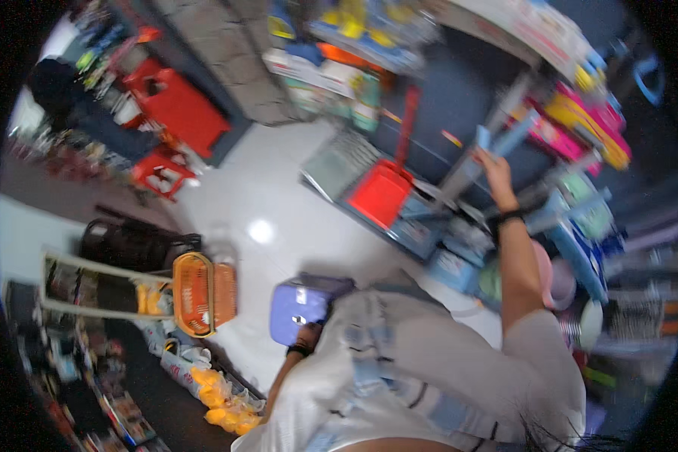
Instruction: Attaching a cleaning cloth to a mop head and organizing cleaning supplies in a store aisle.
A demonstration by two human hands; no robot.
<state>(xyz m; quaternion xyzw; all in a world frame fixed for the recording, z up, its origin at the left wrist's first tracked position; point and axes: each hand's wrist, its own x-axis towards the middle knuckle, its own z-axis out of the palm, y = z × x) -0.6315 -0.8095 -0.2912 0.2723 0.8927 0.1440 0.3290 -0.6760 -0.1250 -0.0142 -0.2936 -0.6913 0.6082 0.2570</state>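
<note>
My left hand (307,336) is low in the middle, closed at the edge of a purple lidded bin (292,303) beside my body. The bin has a pale label and a white mark on top; blur hides the fingertips. Stretched out to the right, my right hand (494,172) has its fingers closed round the end of a light blue plastic piece (485,138) at the shelving. A dark band circles each wrist. The light blue piece's full shape is blurred.
A red dustpan (384,193) with a long handle stands by a grey rack (339,162). Left are an orange basket (194,294), yellow-orange bags (222,399) and red plastic stools (177,105). Pink and yellow goods (587,124) hang at the right. Around them shows white floor (237,188).
</note>
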